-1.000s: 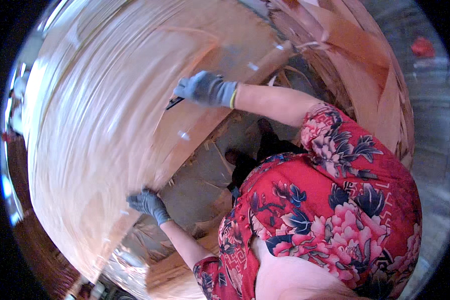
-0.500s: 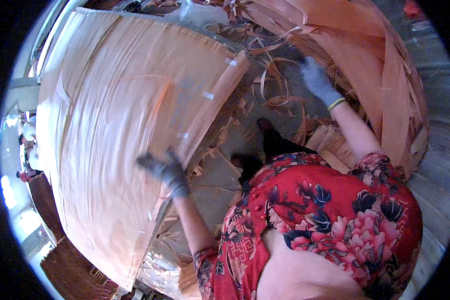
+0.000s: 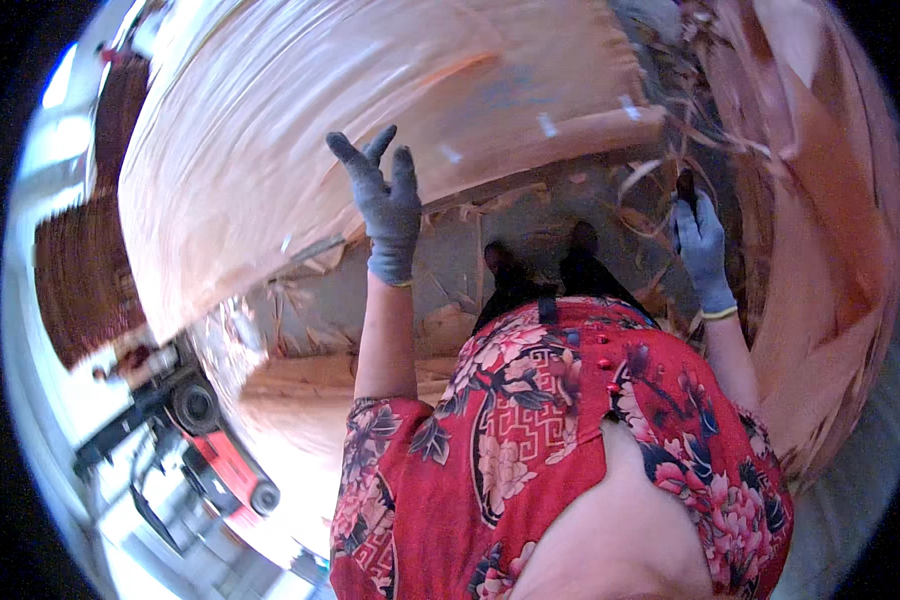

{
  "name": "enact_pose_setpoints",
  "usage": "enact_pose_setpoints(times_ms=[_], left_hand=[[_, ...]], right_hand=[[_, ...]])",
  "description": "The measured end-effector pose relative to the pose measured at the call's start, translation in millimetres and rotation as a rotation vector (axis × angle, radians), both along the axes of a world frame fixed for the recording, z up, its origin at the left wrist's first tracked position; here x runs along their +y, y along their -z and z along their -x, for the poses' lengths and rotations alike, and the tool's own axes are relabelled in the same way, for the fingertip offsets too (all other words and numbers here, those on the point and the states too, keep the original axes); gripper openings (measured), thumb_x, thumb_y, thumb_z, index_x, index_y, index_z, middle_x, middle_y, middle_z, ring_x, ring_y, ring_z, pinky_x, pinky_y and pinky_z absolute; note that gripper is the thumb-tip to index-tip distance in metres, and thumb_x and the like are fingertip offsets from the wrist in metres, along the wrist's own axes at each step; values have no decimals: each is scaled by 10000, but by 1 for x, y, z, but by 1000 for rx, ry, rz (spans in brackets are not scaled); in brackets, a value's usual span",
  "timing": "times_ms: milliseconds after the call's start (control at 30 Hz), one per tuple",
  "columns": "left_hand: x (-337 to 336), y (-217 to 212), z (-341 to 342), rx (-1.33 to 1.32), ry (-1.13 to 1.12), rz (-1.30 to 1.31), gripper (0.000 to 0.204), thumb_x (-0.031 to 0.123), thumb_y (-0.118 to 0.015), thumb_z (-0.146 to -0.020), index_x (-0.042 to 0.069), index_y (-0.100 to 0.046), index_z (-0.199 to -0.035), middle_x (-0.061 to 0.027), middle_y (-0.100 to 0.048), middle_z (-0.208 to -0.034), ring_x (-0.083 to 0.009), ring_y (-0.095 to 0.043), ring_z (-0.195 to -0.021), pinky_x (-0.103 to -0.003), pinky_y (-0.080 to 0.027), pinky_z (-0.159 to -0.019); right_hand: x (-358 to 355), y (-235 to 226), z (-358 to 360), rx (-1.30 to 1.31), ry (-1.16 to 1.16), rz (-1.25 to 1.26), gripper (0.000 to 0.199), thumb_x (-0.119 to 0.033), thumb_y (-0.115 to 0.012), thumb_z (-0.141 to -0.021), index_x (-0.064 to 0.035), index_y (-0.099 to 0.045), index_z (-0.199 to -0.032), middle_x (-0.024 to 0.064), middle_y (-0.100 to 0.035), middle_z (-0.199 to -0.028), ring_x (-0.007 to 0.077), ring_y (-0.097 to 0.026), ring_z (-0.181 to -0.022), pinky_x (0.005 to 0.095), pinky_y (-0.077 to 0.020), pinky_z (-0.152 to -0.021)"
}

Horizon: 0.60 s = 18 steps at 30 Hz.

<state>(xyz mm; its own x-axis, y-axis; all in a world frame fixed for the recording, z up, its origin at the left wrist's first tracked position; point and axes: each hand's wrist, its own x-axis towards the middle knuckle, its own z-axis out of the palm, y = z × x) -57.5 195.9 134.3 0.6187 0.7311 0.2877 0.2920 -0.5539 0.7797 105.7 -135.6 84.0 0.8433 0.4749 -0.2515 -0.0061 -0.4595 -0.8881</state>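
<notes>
My left hand (image 3: 385,210), in a grey knitted glove, is raised over the near edge of a broad stack of pale wood veneer sheets (image 3: 300,130). Its fingers are spread and nothing is in them. My right hand (image 3: 705,250), gloved alike, hangs by the right end of the stack with its fingers drawn together. A small dark shape (image 3: 685,187) shows at those fingertips; I cannot make out what it is. Small white patches (image 3: 547,125) and an orange streak (image 3: 455,68) mark the sheet near its front edge.
Reddish veneer sheets (image 3: 820,200) are heaped at the right, with curled strips (image 3: 645,180) beside them. Scraps litter the floor around my feet (image 3: 500,258). More veneer (image 3: 300,385) lies at lower left. Beyond are a red and black forklift (image 3: 220,465) and brown stacks (image 3: 85,280).
The view has swung, bringing the forklift into sight at lower left. My left hand has come up with its fingers spread; my right hand has drawn back from the reddish heap toward my body.
</notes>
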Motion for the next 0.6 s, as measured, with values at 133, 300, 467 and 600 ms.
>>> enact_pose_setpoints(times_ms=[133,300,467,600], left_hand=[[51,-8,82,-366,-151,248,687,270,-401,-909,15,47,-1364,-186,-451,-1234,-224,-278,-1261,-351,-209,-1018],[57,1,119,-590,-352,420,728,398,-371,-912,2,46,-1358,-225,-433,-1232,-231,-357,-1215,-378,-231,-1020],[87,6,169,-669,-416,406,726,439,-357,-906,-6,-4,-1357,-185,-469,-1181,-224,-486,-1084,-370,-267,-999],[113,14,203,-680,-429,431,688,413,-348,-917,4,-21,-1361,-151,-468,-1191,-212,-501,-1067,-357,-287,-986]], right_hand=[[70,-34,31,186,-173,-245,173,-165,-464,-874,-45,-514,-988,-18,-484,-666,55,-412,-516,216,-354,-455],[158,-15,44,458,-519,-243,177,-203,-463,-883,-50,-504,-962,-20,-486,-685,49,-429,-529,202,-365,-465],[265,9,88,359,-773,-203,179,-218,-467,-886,-41,-485,-906,19,-535,-708,75,-484,-546,219,-402,-477],[316,24,111,331,-736,-149,196,-216,-465,-881,-22,-487,-869,74,-580,-692,124,-544,-518,248,-437,-473]])
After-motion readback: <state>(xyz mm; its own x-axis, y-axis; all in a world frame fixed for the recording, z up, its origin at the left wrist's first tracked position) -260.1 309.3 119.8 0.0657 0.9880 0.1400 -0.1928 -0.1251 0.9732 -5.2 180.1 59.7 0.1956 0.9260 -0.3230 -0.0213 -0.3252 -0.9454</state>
